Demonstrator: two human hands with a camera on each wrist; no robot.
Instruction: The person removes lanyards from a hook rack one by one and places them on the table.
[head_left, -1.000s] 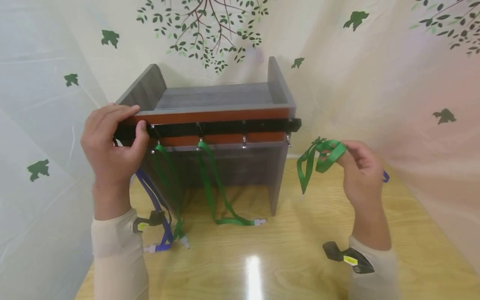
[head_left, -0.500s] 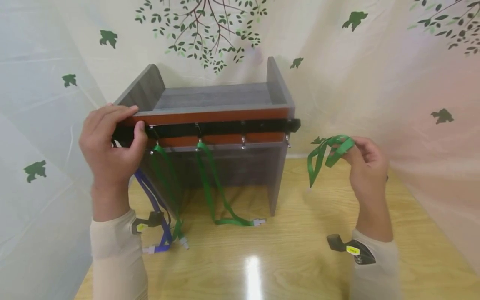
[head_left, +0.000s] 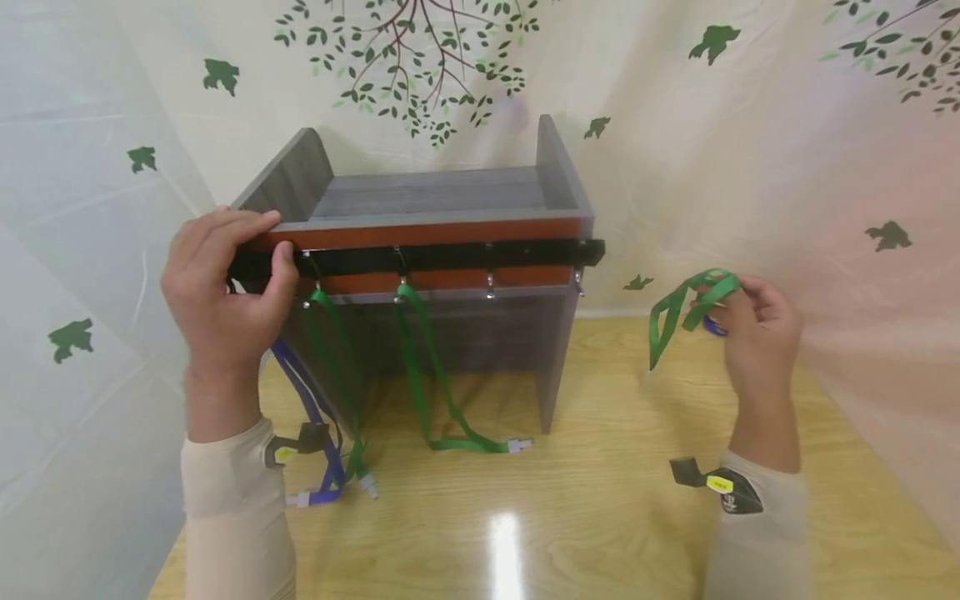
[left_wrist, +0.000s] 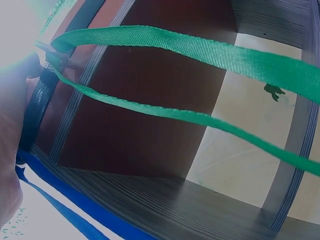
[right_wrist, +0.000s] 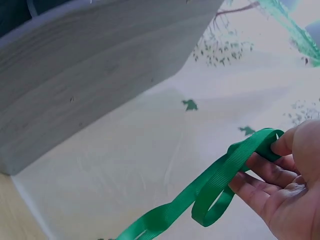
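Note:
My left hand [head_left: 228, 283] grips the left end of the black hook rail [head_left: 450, 256], fingers over the shelf's top edge and thumb on the rail's front. In my right hand [head_left: 765, 333] a green lanyard [right_wrist: 225, 172] is pinched between thumb and fingers, its loop drooping above the table, to the right of the shelf. Two other green lanyards hang from the rail's hooks: one green lanyard [head_left: 420, 375] near the middle, another green lanyard [head_left: 330, 325] further left. A blue lanyard [head_left: 300, 383] hangs at the left end, partly behind my left wrist.
The grey wooden shelf unit [head_left: 562, 350] stands on the wood-grain table [head_left: 600, 517]. Two bare hooks show at the rail's right, one hook [head_left: 490, 282] and an end hook [head_left: 578, 282]. Something blue [head_left: 714, 326] shows behind my right hand. A leaf-patterned curtain [head_left: 675, 150] hangs behind.
My right hand has moved to the right and slightly away from me, carrying the green lanyard further from the shelf. The left hand stays on the rail.

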